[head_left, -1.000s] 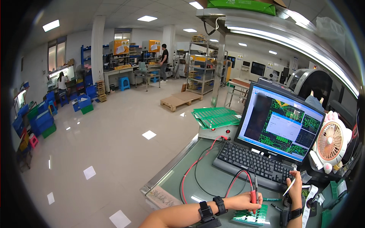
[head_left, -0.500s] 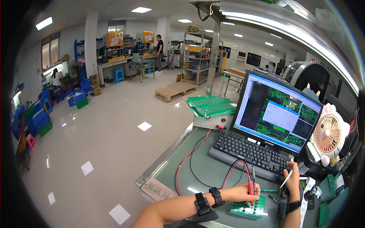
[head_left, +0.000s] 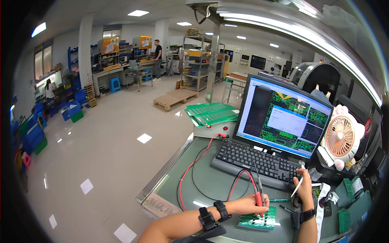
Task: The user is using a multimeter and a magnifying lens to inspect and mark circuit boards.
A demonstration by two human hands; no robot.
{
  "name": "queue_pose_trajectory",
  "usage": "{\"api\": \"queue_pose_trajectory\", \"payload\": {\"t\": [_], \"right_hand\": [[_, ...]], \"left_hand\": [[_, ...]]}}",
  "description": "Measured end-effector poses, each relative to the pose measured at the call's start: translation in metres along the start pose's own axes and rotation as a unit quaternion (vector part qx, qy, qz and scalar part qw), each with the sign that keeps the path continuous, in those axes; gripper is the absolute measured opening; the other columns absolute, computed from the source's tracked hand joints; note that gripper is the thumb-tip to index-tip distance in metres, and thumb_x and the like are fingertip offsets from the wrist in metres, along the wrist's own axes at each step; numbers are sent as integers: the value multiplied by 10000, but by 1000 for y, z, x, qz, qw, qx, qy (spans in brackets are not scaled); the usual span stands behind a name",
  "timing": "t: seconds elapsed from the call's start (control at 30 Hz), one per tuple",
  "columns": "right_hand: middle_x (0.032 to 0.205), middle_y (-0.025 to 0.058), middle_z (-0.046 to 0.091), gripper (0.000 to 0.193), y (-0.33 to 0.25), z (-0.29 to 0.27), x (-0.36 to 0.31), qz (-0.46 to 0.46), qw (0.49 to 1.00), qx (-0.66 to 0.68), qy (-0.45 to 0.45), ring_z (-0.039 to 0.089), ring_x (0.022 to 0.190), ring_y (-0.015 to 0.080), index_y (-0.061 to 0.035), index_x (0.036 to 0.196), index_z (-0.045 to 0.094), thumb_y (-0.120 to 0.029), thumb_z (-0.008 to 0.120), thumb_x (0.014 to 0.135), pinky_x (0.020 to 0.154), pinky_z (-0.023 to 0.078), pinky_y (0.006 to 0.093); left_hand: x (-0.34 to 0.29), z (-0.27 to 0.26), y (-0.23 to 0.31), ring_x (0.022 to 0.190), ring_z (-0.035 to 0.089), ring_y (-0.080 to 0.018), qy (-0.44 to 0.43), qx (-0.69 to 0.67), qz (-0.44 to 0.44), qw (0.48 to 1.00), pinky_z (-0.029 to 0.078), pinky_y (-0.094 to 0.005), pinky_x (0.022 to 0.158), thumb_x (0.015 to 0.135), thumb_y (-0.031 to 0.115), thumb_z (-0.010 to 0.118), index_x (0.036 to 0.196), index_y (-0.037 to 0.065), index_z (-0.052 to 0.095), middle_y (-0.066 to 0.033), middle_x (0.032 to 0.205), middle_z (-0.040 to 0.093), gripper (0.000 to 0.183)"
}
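Observation:
My left hand [head_left: 246,204] pinches a red test probe [head_left: 258,198] and a dark probe [head_left: 260,187] side by side, tips pointing down. Under them lies a green circuit board [head_left: 256,223], and the red tip is on or just above it; I cannot tell which. My right hand [head_left: 304,185] is closed round a slim white pen-like stick [head_left: 297,188], at the right end of the black keyboard [head_left: 252,163]. Red and black leads run from the probes to a light-coloured box [head_left: 214,131] with red knobs.
Behind the keyboard stands a monitor [head_left: 285,117] showing board images and a dialog window. Stacked green boards [head_left: 212,113] rest on the box. A cat-shaped fan [head_left: 341,137], a white paper strip [head_left: 323,208] and more green boards [head_left: 344,218] are at the right. Another person [head_left: 157,60] stands far off.
The whole view has shifted, so the bench appears further left. Both hands keep their grips, with the probes still over the board and the right hand still by the keyboard.

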State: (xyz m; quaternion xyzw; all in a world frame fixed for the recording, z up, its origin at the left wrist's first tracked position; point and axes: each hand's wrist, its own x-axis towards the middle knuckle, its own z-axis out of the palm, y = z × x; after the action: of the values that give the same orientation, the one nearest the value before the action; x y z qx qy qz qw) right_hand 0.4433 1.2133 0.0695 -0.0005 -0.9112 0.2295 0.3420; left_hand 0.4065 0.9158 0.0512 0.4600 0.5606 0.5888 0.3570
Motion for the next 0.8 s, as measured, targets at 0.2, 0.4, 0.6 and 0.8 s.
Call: {"api": "queue_pose_trajectory", "payload": {"t": [0.2,0.4,0.6,0.8], "right_hand": [[1063,168,614,374,-13,39,10,-38,999,23,-31,574,1032,359,-54,1098,579,-104,720,755,906,442,419],[1083,157,609,387,10,-17,-9,18,1000,4,17,584,1060,311,-33,1108,563,73,619,740,934,449,390],[1113,187,606,362,-25,31,13,-42,998,20,-37,575,1064,349,-21,1112,559,-80,696,782,925,441,414],[1043,194,604,385,7,12,-1,-24,1000,-7,-2,573,1011,381,-28,1101,559,-61,700,744,877,449,428]], "left_hand": [[-25,-12,-18,770,585,-68,39,27,-44,998,479,-242,686,927,297,607,983,61,550,1,819,594,250],[13,7,-1,723,564,-108,-25,49,58,997,489,-299,677,911,264,596,912,60,519,-36,800,568,217],[-23,-19,-9,801,603,-90,37,59,-21,997,496,-268,699,906,267,631,959,46,569,-11,841,609,235],[-6,-2,0,776,603,-72,24,45,-23,998,481,-235,684,895,242,647,971,46,573,-17,852,633,223]]}}
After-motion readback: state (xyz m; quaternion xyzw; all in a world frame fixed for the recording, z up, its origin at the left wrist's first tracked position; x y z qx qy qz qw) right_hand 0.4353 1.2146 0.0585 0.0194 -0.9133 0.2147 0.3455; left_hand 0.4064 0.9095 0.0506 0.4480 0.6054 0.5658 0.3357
